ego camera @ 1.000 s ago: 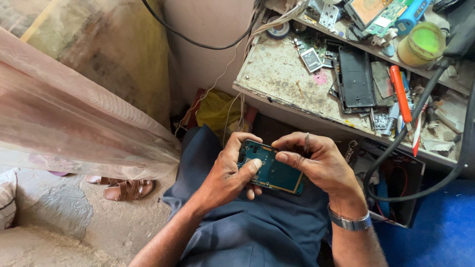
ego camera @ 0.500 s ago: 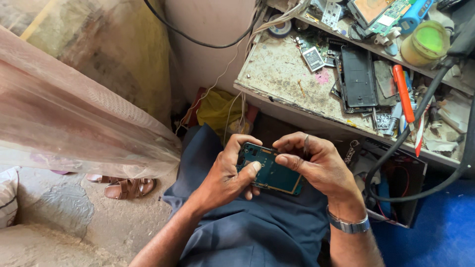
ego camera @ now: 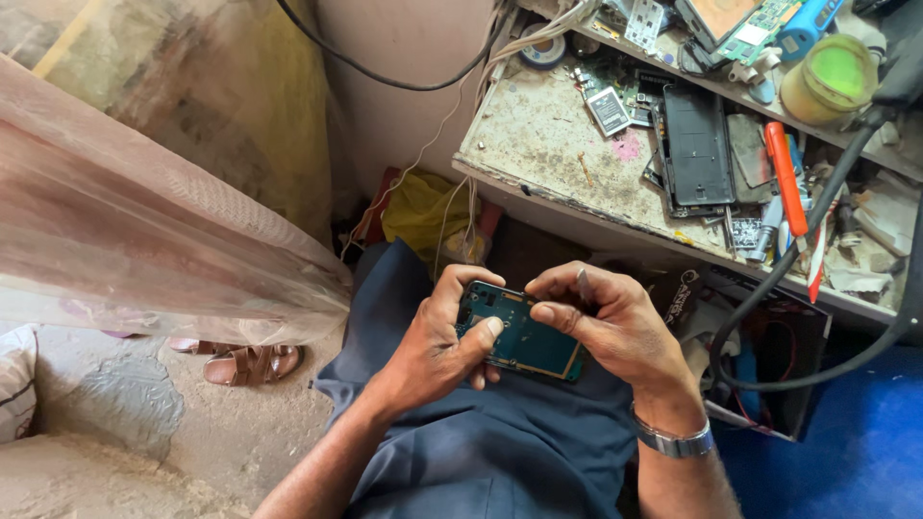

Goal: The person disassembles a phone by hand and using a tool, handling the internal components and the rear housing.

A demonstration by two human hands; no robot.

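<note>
While the left hand (ego camera: pixel 437 346) clasps the opened phone (ego camera: pixel 519 336), the right hand's (ego camera: pixel 615 327) grip closes on its edge.

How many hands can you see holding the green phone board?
2: the left hand grips the green board from its left side, and the right hand from its right, over the lap.

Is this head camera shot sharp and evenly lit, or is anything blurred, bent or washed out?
Head view: the hands and the teal phone board are sharp in soft daylight, with no hard shadows. The pale sheet at left is bright and slightly washed out. The workbench edge runs slanted, from the wide lens or the head's tilt. Under the bench it is dim.
</note>
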